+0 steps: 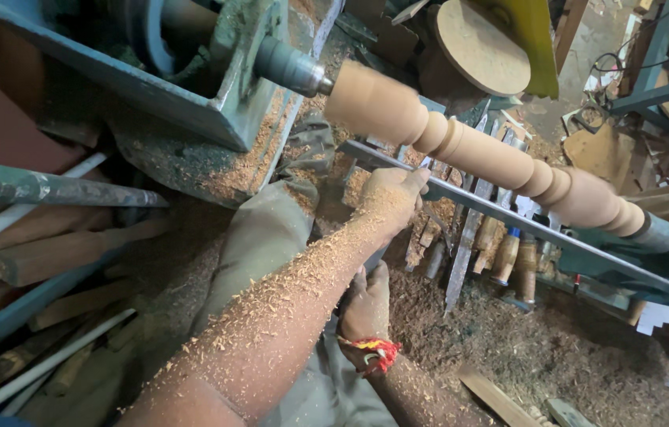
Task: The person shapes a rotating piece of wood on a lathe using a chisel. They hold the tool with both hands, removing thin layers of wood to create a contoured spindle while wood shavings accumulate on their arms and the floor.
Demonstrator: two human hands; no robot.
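Spinning between the lathe's metal drive spindle and the far tail end, the turned wooden spindle runs slantwise across the view, pale, blurred with motion, already cut into beads and swellings. Just below it lies the long flat steel tool rest, running the same way. The person's left hand, dusted thick with shavings like the whole forearm, sits up at the rest with its fingers curled shut around the front end of a chisel; the tip itself I cannot make out against the wood. The right hand, a red and yellow thread band at its wrist, is lower and closer to the body, closed around what seems to be the same tool's handle, though most of that handle is hidden behind the left arm. Under the rest, the lathe bed works as an open trough: it holds a deep layer of brown sawdust, and standing or leaning in it are several more chisels with wooden handles and a long flat steel blade. A round wooden disc leans behind the lathe, and loose wooden sticks lie at the left.
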